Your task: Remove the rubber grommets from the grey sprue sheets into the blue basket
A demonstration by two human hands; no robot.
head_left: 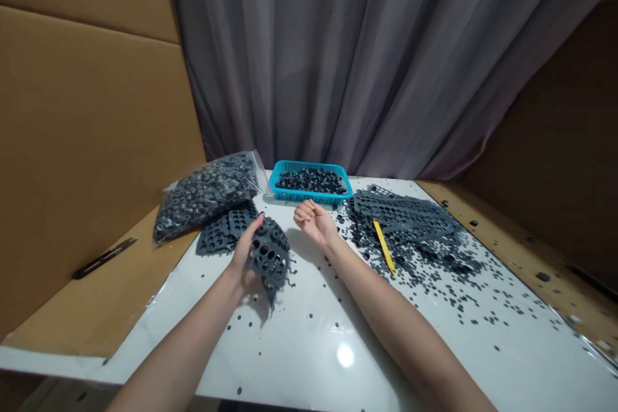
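A dark grey sheet punched with round holes is gripped at its left edge by my left hand, thumb on top. The sheet is bent and its lower corner hangs over the white table. To its right, just in front of the blue basket, my right hand is raised with its fingers curled in. Whether anything small is inside those fingers is hidden. Small black pieces fill the basket. Behind my left hand lie more punched sheets.
A clear zip bag full of dark ring-like pieces leans at the left. On the right are a pile of punched sheets, a yellow cutter and many scattered dark bits. A black cutter lies on cardboard at far left.
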